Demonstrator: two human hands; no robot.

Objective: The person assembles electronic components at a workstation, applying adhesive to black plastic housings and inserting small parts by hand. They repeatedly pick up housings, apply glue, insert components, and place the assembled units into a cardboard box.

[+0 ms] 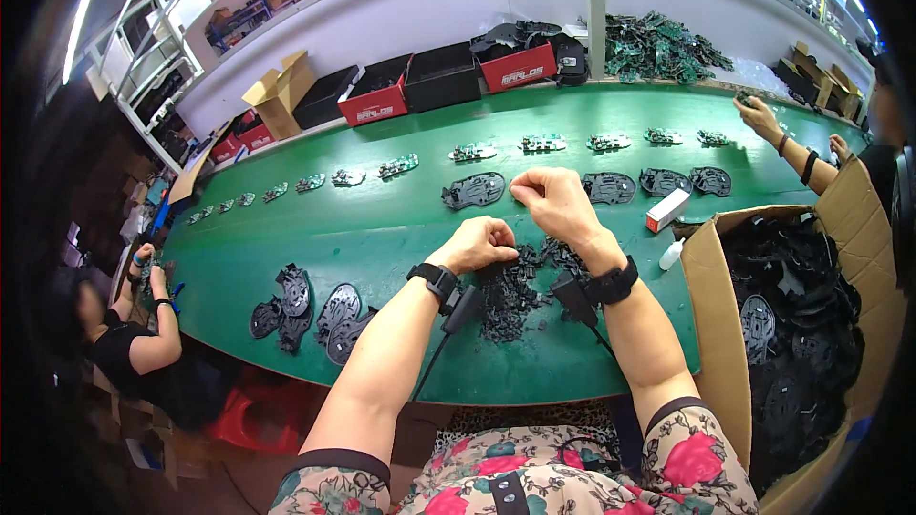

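Note:
My left hand [480, 243] rests on the green conveyor belt [382, 229] with its fingers curled at the edge of a heap of small black plastic parts [510, 291]; whether it grips one is hidden. My right hand [553, 198] is raised above the heap, thumb and fingers pinched together on something too small to make out. A black mouse base plate [474, 191] lies just beyond both hands. Both wrists wear black bands with cables.
More black base plates [611, 188] and green circuit boards [542, 143] line the belt. A stack of base plates [315, 310] lies at my left. An open cardboard box [711, 324] of black shells stands at my right. People work at both ends.

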